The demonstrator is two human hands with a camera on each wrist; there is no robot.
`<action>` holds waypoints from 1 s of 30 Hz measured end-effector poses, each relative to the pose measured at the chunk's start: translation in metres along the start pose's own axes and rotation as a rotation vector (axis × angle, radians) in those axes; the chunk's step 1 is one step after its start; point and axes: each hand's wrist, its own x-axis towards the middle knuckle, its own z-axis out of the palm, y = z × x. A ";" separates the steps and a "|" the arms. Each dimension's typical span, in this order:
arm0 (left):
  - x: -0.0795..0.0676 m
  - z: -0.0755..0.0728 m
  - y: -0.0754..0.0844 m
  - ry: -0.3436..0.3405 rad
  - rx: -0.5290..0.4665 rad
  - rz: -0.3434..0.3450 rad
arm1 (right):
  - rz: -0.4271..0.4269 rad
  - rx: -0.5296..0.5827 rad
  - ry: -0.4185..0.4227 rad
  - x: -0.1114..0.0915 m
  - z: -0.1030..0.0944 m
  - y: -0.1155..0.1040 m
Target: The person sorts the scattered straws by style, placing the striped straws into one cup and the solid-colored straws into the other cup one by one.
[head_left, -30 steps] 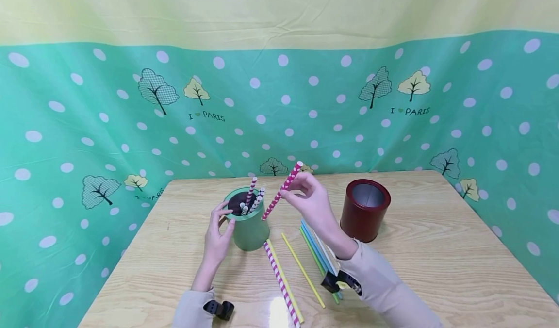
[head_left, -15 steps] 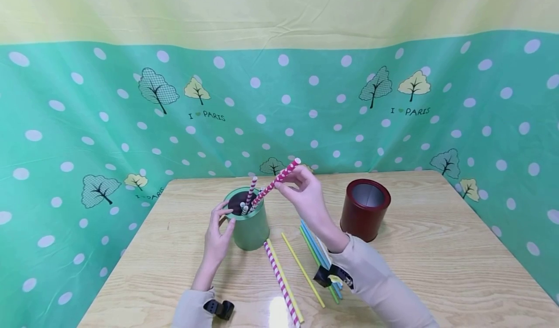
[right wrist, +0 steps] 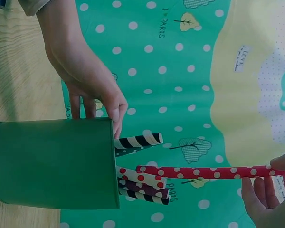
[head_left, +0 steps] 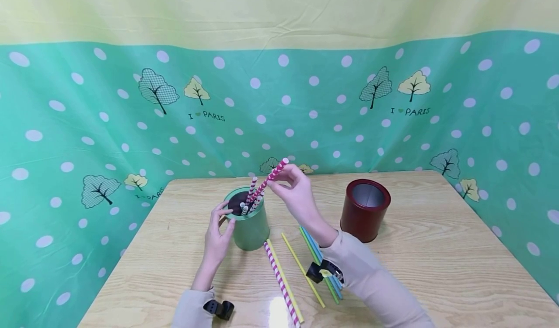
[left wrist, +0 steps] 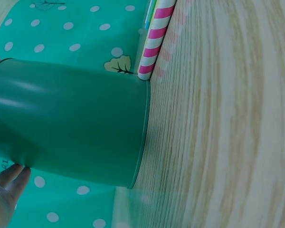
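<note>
My right hand pinches a red paper straw with white dots near its upper end. The straw slants down to the left, its lower end over the mouth of a green canister. Several patterned paper straws stick out of that canister, striped and dotted. At the canister's left side my left hand grips the rim, thumb at the front and fingers over the edge. In the left wrist view only a few of its fingers show, against the canister wall.
On the wooden table lie a pink-and-white striped straw, yellow straws, and green and blue straws partly under the right forearm. A dark red canister stands to the right. A patterned green cloth hangs behind.
My right hand has moved left with the red dotted straw, bringing its lower end from beside the green canister to over its mouth. The left hand has stayed on the rim.
</note>
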 end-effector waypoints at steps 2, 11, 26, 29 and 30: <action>0.000 0.000 0.000 -0.001 -0.001 0.001 | 0.001 -0.006 0.003 0.002 0.001 0.003; 0.000 0.000 -0.001 0.000 -0.010 -0.021 | 0.008 -0.011 0.001 0.008 0.003 0.015; -0.001 0.000 0.000 -0.002 0.020 -0.028 | 0.112 -0.117 -0.038 -0.005 -0.012 0.034; -0.001 0.000 0.000 -0.003 0.019 -0.030 | 0.140 -0.153 -0.081 -0.009 -0.015 0.042; -0.001 0.000 0.000 -0.004 0.018 -0.030 | 0.146 -0.167 -0.099 -0.010 -0.016 0.045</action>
